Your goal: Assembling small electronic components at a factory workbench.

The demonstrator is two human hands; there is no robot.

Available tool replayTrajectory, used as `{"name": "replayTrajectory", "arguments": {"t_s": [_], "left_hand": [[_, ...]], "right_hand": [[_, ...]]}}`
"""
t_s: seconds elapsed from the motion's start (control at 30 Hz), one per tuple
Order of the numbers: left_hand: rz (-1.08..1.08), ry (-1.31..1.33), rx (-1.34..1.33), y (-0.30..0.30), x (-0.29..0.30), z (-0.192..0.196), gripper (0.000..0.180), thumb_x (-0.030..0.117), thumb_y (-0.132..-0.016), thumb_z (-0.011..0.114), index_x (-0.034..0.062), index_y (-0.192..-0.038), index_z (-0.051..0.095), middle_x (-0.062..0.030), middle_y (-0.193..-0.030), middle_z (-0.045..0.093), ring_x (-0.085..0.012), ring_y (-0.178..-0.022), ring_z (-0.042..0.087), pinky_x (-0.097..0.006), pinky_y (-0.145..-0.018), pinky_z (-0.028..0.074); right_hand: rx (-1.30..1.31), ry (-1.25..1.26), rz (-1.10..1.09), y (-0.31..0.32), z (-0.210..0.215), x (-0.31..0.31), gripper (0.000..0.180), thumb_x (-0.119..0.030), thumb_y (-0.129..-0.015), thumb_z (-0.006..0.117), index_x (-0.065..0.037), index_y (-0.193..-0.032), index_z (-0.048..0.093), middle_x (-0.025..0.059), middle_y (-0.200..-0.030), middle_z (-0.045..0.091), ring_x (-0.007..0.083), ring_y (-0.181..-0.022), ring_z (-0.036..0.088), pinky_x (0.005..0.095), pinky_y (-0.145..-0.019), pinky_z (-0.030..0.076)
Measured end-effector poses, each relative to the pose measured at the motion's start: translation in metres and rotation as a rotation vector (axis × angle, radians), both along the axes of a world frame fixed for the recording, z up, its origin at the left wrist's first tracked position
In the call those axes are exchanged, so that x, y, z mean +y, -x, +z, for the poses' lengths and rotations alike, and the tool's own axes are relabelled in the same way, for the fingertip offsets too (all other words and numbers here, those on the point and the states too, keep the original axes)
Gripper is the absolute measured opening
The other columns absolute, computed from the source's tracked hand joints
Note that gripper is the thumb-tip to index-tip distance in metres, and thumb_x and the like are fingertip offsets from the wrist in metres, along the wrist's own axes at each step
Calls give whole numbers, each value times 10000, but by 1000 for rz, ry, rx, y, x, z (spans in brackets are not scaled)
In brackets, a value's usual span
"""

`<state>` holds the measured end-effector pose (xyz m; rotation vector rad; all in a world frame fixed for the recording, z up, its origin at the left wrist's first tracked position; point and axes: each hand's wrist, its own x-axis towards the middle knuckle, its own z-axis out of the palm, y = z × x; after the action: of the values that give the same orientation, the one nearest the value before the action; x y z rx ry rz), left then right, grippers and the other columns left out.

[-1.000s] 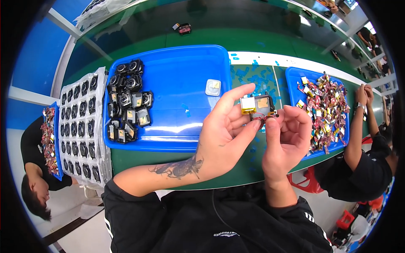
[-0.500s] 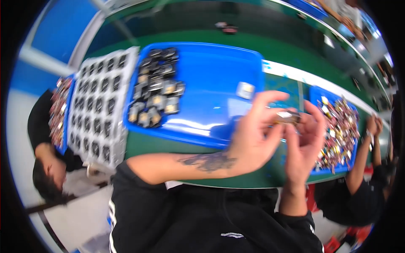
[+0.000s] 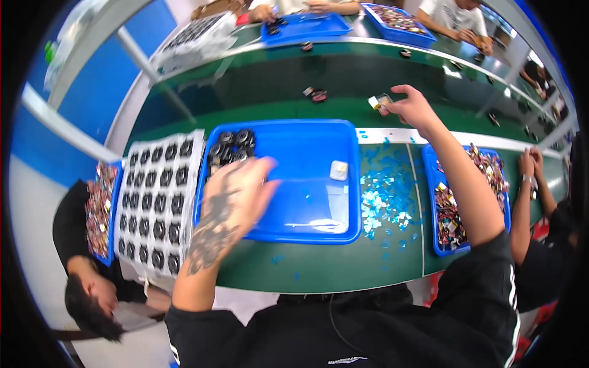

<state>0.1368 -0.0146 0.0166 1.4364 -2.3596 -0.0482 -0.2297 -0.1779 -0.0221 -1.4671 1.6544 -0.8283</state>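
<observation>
Over the left part of the green bench's [image 3: 245, 98] blue tray [image 3: 294, 147], the left hand [image 3: 236, 190] was blurred beside black cases [image 3: 236, 142], and whether its fingers gripped anything I could not tell. Farther off, right of the tray's middle, the right hand [image 3: 410, 109] had thumb and finger clamped on the device [image 3: 384, 101] above the bench. Small and greyish, it lay roughly left to right lengthwise, its white-and-yellow cell [image 3: 373, 103] pointing left.
</observation>
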Motion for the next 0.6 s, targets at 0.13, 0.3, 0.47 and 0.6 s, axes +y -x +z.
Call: {"name": "replayTrajectory", "arguments": {"t_s": [0.13, 0.3, 0.47, 0.6], "left_hand": [[132, 1, -266, -58, 27, -25, 382, 173, -786, 736, 98, -1125, 579, -132, -962, 635, -348, -904, 619, -441, -790, 495], [207, -170, -158, -43, 18, -23, 394, 121, -781, 739, 128, -1145, 591, -124, -945, 598, -331, -898, 615, -407, -769, 493], [118, -152, -58, -40, -2, -30, 226, 79, -728, 776, 46, -895, 626, -99, -861, 557, -273, -777, 586, -366, -695, 474], [229, -244, 185, -13, -10, -20, 154, 20, -794, 714, 33, -856, 574, -78, -822, 591, -182, -697, 612, -311, -616, 470]], "right_hand": [[262, 55, -130, 16, -42, -46, 680, -151, -628, 864, 2, -1228, 581, 181, -1208, 613, 305, -1137, 589, 367, -935, 481], [465, 191, -102, 44, -37, -49, 552, -254, -724, 799, -10, -1180, 606, 181, -1163, 634, 304, -1114, 604, 372, -943, 480], [469, 360, 4, 84, 14, -4, 303, -208, -829, 702, -16, -1061, 665, 106, -839, 684, 229, -797, 669, 351, -737, 520], [561, 333, 120, 100, 38, 53, 170, -150, -808, 674, -9, -902, 676, 129, -760, 662, 241, -731, 662, 367, -683, 513]]}}
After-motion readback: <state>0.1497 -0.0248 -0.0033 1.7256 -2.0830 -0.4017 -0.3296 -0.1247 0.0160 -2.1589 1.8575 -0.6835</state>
